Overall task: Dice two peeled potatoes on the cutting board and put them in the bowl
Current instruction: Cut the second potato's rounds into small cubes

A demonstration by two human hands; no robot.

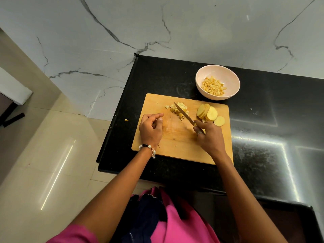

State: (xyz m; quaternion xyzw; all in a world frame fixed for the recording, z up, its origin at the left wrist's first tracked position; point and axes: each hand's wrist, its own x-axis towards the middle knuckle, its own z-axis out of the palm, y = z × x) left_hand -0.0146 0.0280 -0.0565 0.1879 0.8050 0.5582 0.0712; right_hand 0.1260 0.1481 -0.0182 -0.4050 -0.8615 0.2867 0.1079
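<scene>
The right hand [209,133] hides the knife [184,113] handle it grips; the left hand [151,128], loosely curled and holding nothing, rests on the cutting board [177,148].

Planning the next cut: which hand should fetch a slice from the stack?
Probably the left hand. It holds nothing and lies on the board. The right hand is nearer the slices but grips the knife, blade over the diced pile.
</scene>
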